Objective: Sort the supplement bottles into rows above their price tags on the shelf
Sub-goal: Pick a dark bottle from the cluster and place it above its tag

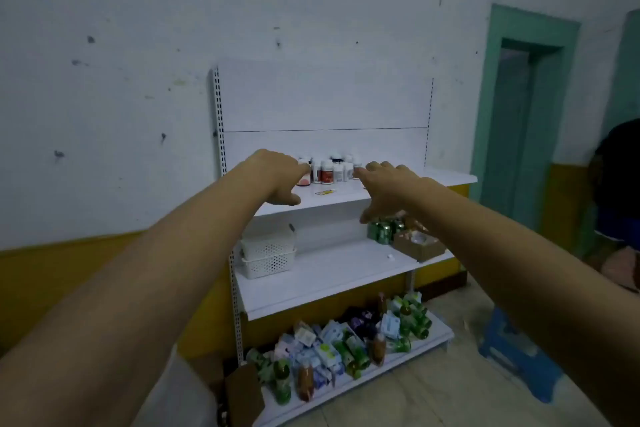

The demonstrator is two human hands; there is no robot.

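Note:
Several small white supplement bottles [330, 170], some with red labels, stand bunched at the back middle of the top white shelf [446, 177]. My left hand [277, 173] reaches out with straight fingers, its fingertips at the left side of the bunch. My right hand [384, 187] stretches out the same way, fingertips at the right side of the bunch. Neither hand holds a bottle. A small yellow price tag [326, 192] lies on the shelf in front of the bottles.
On the middle shelf [329, 274] sit two stacked white baskets [268, 253], green cans [382, 230] and an opened cardboard box [419, 244]. The bottom shelf holds a heap of packets and bottles [346, 347]. A blue stool [519, 354] and a person stand at the right.

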